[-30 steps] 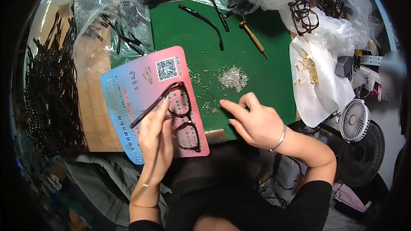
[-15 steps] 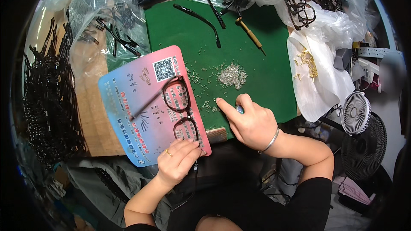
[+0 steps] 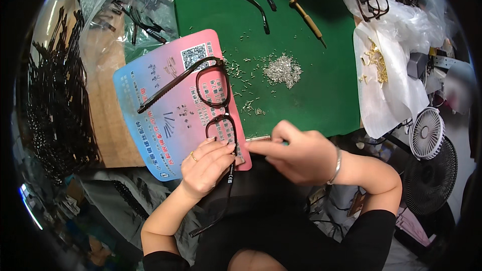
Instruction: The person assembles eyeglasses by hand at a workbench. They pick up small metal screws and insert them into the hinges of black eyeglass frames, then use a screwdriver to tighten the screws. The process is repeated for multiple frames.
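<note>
Black glasses [image 3: 227, 111] on the pink-and-blue mat [image 3: 175, 109], left hand [image 3: 206, 167] pinching them at their 6 o'clock end. Right hand [image 3: 301, 155] at 4 o'clock, kinda blurry, can't tell if it's pinching anything.

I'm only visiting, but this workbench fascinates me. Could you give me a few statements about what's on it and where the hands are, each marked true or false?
1. The left hand touches the dark glasses frame. True.
2. The heap of silvery pieces lies on the pink and blue mat. False: it lies on the green mat.
3. The gold-coloured pieces lie on a white sheet. True.
4. The right hand holds the yellow-handled screwdriver. False: the screwdriver lies on the green mat, apart from that hand.
5. The left hand wears a gold-coloured ring. True.
</note>
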Demonstrator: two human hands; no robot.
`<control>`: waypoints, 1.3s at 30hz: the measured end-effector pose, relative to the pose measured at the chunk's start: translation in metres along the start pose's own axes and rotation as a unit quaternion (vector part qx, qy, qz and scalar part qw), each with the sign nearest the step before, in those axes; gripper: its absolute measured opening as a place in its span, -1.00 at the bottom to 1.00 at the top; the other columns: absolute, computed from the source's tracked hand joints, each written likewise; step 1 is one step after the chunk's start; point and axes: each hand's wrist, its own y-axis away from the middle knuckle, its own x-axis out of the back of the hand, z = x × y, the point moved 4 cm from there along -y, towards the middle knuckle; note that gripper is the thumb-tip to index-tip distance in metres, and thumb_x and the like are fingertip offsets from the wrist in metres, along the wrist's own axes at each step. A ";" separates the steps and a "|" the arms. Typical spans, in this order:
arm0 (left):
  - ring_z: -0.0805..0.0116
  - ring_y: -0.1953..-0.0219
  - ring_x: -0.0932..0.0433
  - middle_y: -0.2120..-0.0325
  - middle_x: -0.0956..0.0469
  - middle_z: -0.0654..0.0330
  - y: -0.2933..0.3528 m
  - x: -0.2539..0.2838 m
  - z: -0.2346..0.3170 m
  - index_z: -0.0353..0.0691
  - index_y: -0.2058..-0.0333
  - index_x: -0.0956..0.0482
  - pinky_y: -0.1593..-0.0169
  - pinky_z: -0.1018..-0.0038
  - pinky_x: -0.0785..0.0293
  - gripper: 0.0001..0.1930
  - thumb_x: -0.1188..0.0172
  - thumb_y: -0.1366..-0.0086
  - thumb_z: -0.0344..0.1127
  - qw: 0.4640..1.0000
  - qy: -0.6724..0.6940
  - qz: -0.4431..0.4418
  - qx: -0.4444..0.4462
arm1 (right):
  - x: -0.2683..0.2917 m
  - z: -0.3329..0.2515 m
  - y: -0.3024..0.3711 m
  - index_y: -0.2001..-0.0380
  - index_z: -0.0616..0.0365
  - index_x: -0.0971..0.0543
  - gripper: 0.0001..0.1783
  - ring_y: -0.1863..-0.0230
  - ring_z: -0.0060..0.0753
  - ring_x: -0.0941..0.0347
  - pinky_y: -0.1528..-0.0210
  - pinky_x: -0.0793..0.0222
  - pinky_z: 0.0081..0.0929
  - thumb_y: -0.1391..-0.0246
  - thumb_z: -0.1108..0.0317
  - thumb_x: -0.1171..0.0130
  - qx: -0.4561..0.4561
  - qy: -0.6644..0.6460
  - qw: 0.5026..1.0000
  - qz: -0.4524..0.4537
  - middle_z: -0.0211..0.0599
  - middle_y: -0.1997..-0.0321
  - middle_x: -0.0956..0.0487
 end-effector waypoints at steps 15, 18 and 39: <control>0.24 0.32 -0.59 0.43 -0.61 0.16 -0.002 0.000 0.002 -0.26 0.50 -0.58 0.07 0.34 -0.50 -0.83 -0.33 0.15 -0.56 0.999 0.005 -0.015 0.033 | -0.023 0.002 -0.001 0.07 -0.15 -0.52 -0.50 0.69 -0.53 -0.37 0.69 -0.32 -0.62 0.22 0.41 -0.14 0.053 0.025 0.998 -0.002 -0.37 0.45 -0.33; 0.24 0.32 -0.59 0.43 -0.61 0.16 -0.001 0.000 0.001 -0.25 0.51 -0.58 0.07 0.34 -0.50 -0.84 -0.33 0.15 -0.55 0.999 0.001 -0.014 0.030 | -0.022 -0.001 -0.003 0.12 -0.12 -0.52 -0.56 0.71 -0.56 -0.36 0.72 -0.30 -0.61 0.19 0.39 -0.13 0.082 0.083 0.992 0.047 -0.39 0.48 -0.33; 0.38 0.44 -0.51 0.41 -0.57 0.22 0.003 0.009 0.009 -0.23 0.43 -0.57 -0.11 0.21 -0.24 -0.78 -0.35 0.13 -0.46 0.999 -0.024 0.024 0.019 | -0.012 -0.003 -0.009 0.12 0.08 -0.44 -0.58 0.61 -0.46 -0.44 0.61 -0.40 -0.54 0.11 0.28 -0.19 0.075 0.076 0.994 -0.029 -0.35 0.41 -0.35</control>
